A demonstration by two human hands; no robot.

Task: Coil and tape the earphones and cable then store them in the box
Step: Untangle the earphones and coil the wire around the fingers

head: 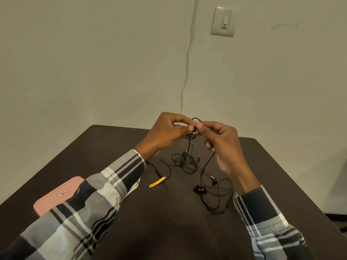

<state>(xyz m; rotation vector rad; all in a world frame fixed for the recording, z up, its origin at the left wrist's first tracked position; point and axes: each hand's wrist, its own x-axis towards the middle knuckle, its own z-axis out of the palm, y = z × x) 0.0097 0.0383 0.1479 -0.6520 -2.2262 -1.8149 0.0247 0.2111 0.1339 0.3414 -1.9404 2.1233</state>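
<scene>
Both hands are raised above the dark table (169, 222). My left hand (165, 132) and my right hand (221, 145) pinch a small loop of the black earphone cable (194, 128) between thumbs and fingers. The cable hangs down from the loop to a loose tangle (185, 161) lying on the table. Two black earbuds with yellow accents (200, 189) rest lower right among more slack wire. A yellow cable tie (157, 182) lies on the table left of the tangle. The pink box (56, 196) sits closed at the left, partly hidden by my left sleeve.
A plug end of the cable (199, 157) lies beside the tangle. The table's back edge meets a pale wall with a white cord (187, 62) running down it and a wall switch (223, 21).
</scene>
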